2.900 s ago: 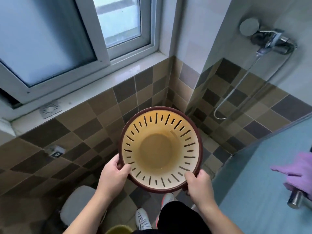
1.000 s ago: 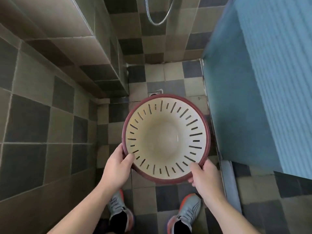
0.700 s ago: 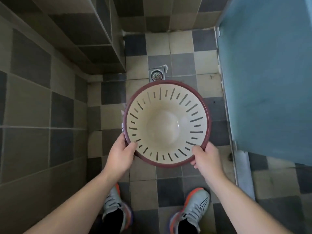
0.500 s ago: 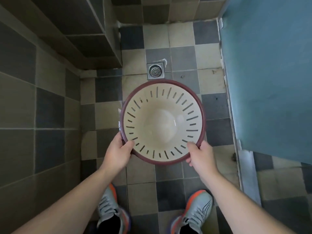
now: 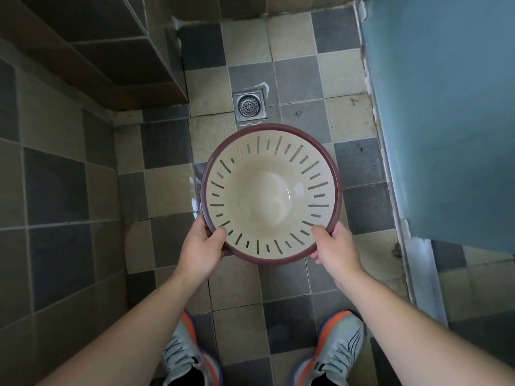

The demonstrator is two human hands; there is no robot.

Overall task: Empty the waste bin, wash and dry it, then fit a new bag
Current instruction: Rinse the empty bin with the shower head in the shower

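You're gripping the waste bin [image 5: 271,190] by its rim, left hand [image 5: 201,253] and right hand [image 5: 335,253], over the floor drain [image 5: 249,107]. Bin's looking emptied; drying and bagging still to go, I'd guess.

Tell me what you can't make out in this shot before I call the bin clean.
Head view only:
- Waste bin outside and underside: hidden by its own wall.
- Fingers of left hand and right hand: behind the rim.
- Water in the base: glare, cannot tell.
- Floor under the bin: covered.
- Shoes: cut by bottom edge.
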